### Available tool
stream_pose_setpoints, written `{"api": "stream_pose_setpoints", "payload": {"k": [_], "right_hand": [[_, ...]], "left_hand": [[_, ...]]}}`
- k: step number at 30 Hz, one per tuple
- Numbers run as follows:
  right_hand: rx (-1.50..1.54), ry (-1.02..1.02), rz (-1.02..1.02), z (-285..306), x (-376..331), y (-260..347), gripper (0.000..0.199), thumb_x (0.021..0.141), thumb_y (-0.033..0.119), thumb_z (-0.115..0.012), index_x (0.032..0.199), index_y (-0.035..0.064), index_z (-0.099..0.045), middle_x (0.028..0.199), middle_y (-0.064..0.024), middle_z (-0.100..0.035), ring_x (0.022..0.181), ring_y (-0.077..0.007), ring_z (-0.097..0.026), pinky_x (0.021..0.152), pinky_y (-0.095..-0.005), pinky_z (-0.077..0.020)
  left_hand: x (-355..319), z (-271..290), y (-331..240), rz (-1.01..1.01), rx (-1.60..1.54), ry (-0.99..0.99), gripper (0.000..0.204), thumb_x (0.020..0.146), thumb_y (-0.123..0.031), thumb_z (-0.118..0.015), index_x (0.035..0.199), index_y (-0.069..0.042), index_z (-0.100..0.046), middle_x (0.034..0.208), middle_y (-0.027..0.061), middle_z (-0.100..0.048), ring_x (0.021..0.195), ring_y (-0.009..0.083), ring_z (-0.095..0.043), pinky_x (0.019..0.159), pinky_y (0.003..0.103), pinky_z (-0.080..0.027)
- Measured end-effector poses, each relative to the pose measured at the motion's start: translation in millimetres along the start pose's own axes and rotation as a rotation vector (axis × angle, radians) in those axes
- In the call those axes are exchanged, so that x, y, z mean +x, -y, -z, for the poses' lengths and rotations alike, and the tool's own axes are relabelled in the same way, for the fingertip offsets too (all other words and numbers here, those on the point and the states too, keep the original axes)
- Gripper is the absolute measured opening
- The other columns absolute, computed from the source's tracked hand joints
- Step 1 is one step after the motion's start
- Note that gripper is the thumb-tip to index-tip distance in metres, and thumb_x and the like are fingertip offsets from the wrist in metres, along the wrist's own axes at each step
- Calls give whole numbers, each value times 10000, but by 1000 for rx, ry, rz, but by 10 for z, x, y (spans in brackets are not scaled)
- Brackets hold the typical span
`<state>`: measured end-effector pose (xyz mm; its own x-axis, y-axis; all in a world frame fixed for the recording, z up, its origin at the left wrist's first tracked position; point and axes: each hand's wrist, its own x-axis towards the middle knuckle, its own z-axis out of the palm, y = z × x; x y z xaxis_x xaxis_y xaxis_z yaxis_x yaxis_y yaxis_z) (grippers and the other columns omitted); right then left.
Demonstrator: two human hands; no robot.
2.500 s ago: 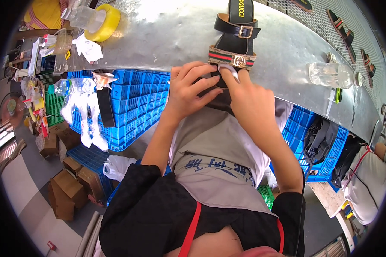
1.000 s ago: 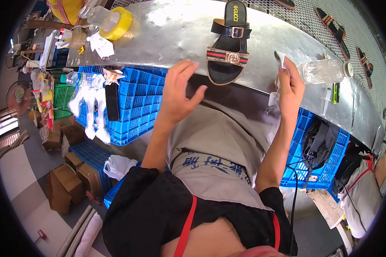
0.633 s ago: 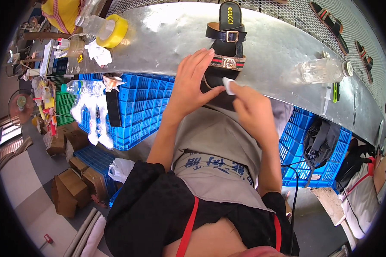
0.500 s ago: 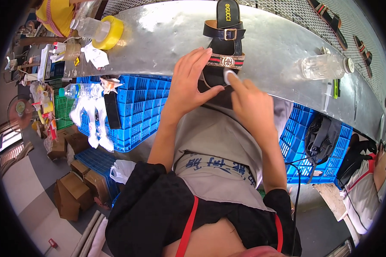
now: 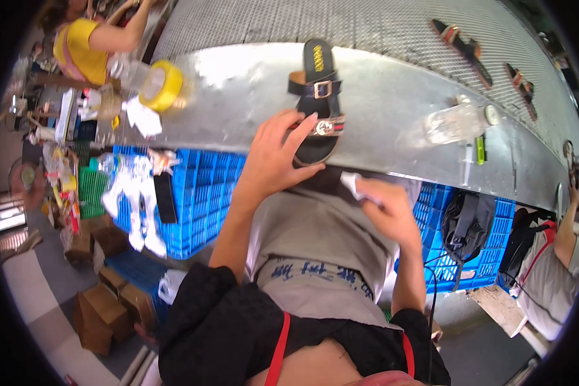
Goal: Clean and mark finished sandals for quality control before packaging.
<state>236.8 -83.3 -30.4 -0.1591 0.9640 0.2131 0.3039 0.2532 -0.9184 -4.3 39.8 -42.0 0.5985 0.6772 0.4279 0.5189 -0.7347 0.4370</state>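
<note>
A black slide sandal [image 5: 320, 67] with a buckled strap and a patterned front strap with a round metal ornament lies on the metal worktop, its toe end toward me. My left hand [image 5: 273, 154] grips it from the left, fingertips at the front strap and thumb by the toe edge. Closer to my lap, my right hand [image 5: 392, 206] pinches a small white cloth [image 5: 350, 183], apart from the sandal and just in front of the worktop's near edge. A grey apron covers my lap below both hands.
A transparent bottle [image 5: 457, 125], a syringe [image 5: 468, 164] and a green tool [image 5: 480, 150] lie right on the worktop [image 5: 379, 103]. Left is a yellow tape roll [image 5: 162, 85]. More sandals [image 5: 463, 51] sit on the mesh belt. Blue crates [image 5: 202, 199] flank me; co-workers are at both sides.
My right hand has drawn the white cloth off the sandal's front, toward me. My left hand stays on the sandal. The view has shifted, so the worktop appears lower.
</note>
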Motion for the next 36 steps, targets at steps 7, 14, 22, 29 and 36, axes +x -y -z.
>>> {"api": "stream_pose_setpoints", "payload": {"k": [7, 14, 22, 29, 36], "right_hand": [[766, 42, 230, 115, 6, 107, 212, 753, 4, -543, 867, 2, -721, 831, -193, -648, 648, -210, -578, 579, -287, -429], [849, -670, 142, 569, 167, 260, 269, 816, 13, -485, 1019, -61, -643, 1008, -236, -666, 504, -72, -425, 472, -211, -344], [-715, -1170, 218, 1126, 478, 227, 317, 887, -9, -602, 1202, -29, -633, 1078, -144, -714, 731, -188, -662, 629, -295, -527], [-767, -999, 71, 1089, 605, 68, 243, 917, 94, -702, 1127, -25, -671, 1124, -177, -703, 1026, -321, -690, 900, -353, -523], [-666, -1026, -107, 988, 588, -49, 410, 980, 253, -676, 1232, -56, -583, 1152, -230, -676, 1058, -350, -669, 947, -402, -500]], "left_hand": [[1377, -93, 559, -46, -138, -232, 775, 750, -248, -831, 1421, -80, -481, 1305, 153, -548, 1222, 330, -543, 1001, 427, -465], [1791, -905, 1206, 174, 378, -131, 504, 967, -345, -560, 1413, -115, -520, 1390, 86, -544, 1335, 268, -476, 1093, 534, -348], [1736, -823, 1078, 200, 333, -40, 352, 985, -357, -497, 1175, -128, -685, 1250, 30, -635, 1238, 231, -543, 1012, 509, -389], [1696, -814, 1087, 226, 343, -65, 318, 965, -326, -505, 1080, -106, -705, 1138, 67, -644, 1145, 271, -573, 927, 509, -410], [1678, -867, 1123, 196, 336, -148, 272, 942, -305, -532, 1011, -101, -697, 1055, 74, -639, 1080, 259, -592, 922, 475, -418]]}}
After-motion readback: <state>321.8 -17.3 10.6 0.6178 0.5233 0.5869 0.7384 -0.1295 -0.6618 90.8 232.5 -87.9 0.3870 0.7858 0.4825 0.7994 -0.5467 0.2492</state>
